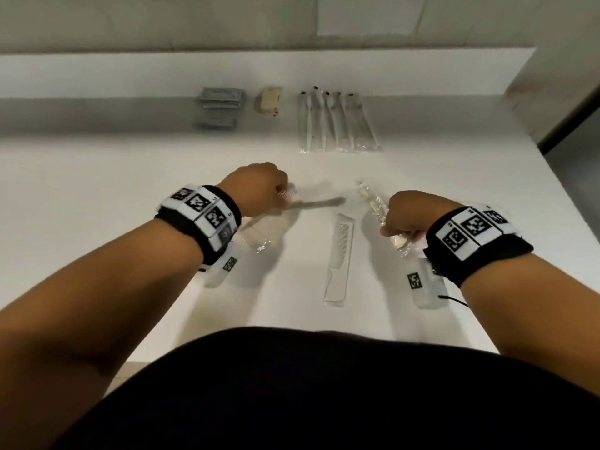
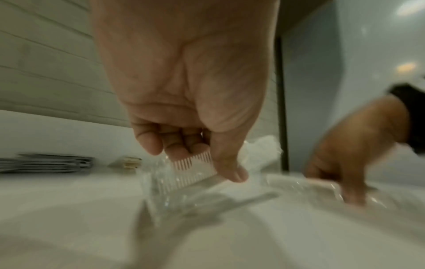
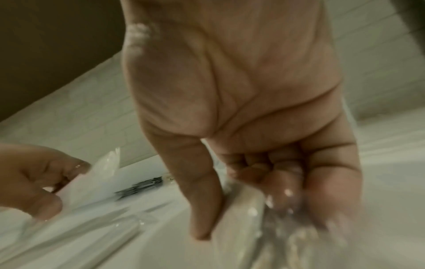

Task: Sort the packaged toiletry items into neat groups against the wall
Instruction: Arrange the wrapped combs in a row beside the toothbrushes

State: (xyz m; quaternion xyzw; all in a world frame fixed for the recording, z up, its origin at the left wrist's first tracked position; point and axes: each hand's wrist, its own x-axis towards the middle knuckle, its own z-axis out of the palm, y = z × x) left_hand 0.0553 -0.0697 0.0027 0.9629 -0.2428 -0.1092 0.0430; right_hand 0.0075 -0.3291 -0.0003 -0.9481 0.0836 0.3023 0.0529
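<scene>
My left hand [image 1: 279, 193] pinches a white comb in clear wrap [image 2: 195, 168] just above the counter; its teeth show between thumb and fingers [image 2: 174, 151]. My right hand [image 1: 394, 229] grips a pale item in crinkly clear wrap [image 1: 373, 203], seen close in the right wrist view [image 3: 241, 209]. Between the hands a third wrapped comb [image 1: 339, 258] lies flat. Against the wall sit a stack of grey sachets [image 1: 220, 105], a beige packet pile [image 1: 268, 101] and a row of wrapped toothbrushes [image 1: 337, 121].
The white counter [image 1: 97, 177] runs to a raised ledge and tiled wall at the back. Its right edge [image 1: 552, 177] drops off beside a dark doorway. A clear wrapper end [image 1: 259, 243] shows under my left wrist.
</scene>
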